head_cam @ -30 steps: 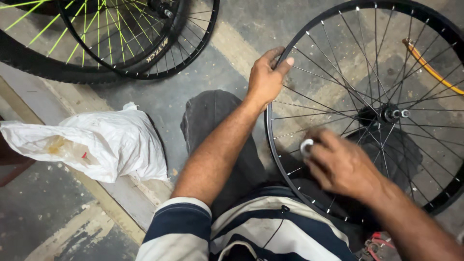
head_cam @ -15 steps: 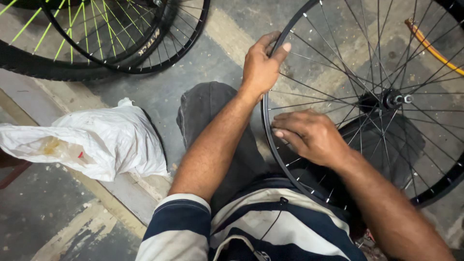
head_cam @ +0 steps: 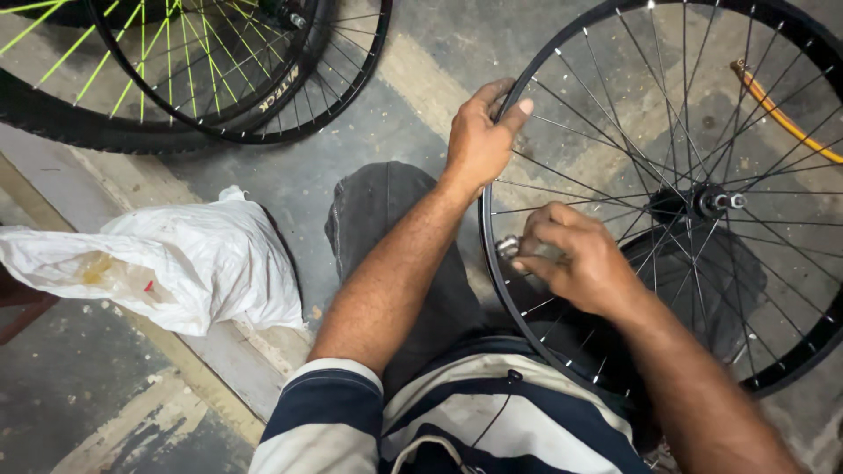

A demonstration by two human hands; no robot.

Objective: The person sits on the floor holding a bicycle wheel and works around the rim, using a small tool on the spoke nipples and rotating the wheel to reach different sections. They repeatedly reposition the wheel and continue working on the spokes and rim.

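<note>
The left hand (head_cam: 479, 140) curls its fingers (head_cam: 492, 92) over the black rim of the bare spoked wheel (head_cam: 527, 88), which leans against the person's knee, thumb pressed on the rim's inner face. The right hand (head_cam: 580, 259) is closed, fingertips pinching a small silvery tool (head_cam: 507, 247) right at the rim, among the spokes. The wheel's hub (head_cam: 702, 202) sits to the right. A crumpled white plastic bag (head_cam: 176, 263) lies on the floor to the left, near two tyred wheels (head_cam: 219, 79)
</note>
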